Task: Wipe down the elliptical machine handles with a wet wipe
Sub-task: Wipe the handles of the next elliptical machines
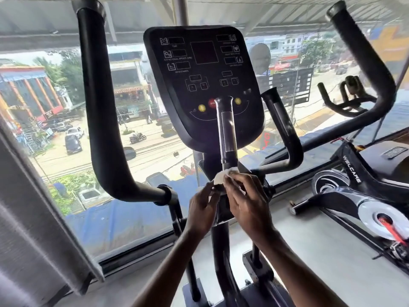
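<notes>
The elliptical has two tall black moving handles, the left handle (97,111) and the right handle (371,69), either side of the black console (203,69). Two shorter inner grips rise in front of the console, the near one (228,129) in the middle and the other (281,127) to its right. At the base of the near grip sits a white wet wipe (219,177). My left hand (202,207) and my right hand (245,200) meet there, both pinching the wipe against the bar. The bar between my palms is mostly hidden.
A large window runs behind the machine, with a street far below. A grey curtain (33,218) hangs at the left. An exercise bike (358,187) stands close on the right, on a grey floor (309,251). The elliptical's lower frame (221,273) lies under my forearms.
</notes>
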`<state>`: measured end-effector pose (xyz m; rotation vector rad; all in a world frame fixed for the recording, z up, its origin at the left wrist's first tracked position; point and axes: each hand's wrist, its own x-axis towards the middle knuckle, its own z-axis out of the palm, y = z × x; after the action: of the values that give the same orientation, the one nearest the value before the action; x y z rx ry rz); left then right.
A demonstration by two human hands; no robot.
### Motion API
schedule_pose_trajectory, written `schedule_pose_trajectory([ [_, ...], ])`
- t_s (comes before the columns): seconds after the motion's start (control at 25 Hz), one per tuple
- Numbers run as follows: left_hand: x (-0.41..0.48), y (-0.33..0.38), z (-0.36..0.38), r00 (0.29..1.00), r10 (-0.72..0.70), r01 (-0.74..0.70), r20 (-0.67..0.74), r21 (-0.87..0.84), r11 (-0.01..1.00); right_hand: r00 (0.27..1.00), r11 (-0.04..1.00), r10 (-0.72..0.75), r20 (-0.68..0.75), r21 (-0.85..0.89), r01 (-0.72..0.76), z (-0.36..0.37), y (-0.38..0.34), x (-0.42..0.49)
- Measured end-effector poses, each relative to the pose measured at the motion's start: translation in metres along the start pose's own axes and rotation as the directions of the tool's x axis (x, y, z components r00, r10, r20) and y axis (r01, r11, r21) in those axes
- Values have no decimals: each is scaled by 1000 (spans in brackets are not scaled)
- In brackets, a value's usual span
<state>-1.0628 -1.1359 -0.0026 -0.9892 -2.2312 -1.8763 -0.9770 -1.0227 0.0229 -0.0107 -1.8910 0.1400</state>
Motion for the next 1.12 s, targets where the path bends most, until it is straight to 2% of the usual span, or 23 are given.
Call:
schedule_pose_trajectory([
  [0.16, -2, -4, 7, 998, -57, 57, -34, -1, 998, 997, 1000, 7, 82, -30, -5, -3, 1, 44],
  [0.24, -1, -9, 4, 998, -67, 67, -6, 9, 998, 970, 987, -138, 202, -49, 150, -4, 2, 40],
  [0.36, 6, -16, -4, 992, -109, 107, 67, 38, 994, 874, 918, -337, 350, -83, 387, -16, 13, 38],
  [0.48, 12, -31, -13, 989, -104, 93, 106, 104, 990, 883, 916, -317, 345, -129, 379, -21, 14, 59],
  [0.64, 19, -52, -18, 983, -129, 96, 127, 237, 967, 798, 866, -398, 453, -102, 490, -22, 8, 53],
  [0.8, 26, -68, -18, 985, -113, 79, 129, 243, 967, 803, 853, -361, 475, -181, 490, -18, 3, 49],
  [0.92, 29, -83, -21, 988, -59, 24, 145, 226, 974, 757, 773, -359, 546, -280, 569, -3, -15, 30],
  [1.0, 31, -90, -24, 986, -20, -15, 167, 206, 978, 728, 727, -288, 623, -353, 589, 14, -31, 23],
  [1.12, 34, -100, -26, 985, 33, -59, 169, 146, 988, 632, 697, -152, 760, -371, 614, 37, -57, 28],
])
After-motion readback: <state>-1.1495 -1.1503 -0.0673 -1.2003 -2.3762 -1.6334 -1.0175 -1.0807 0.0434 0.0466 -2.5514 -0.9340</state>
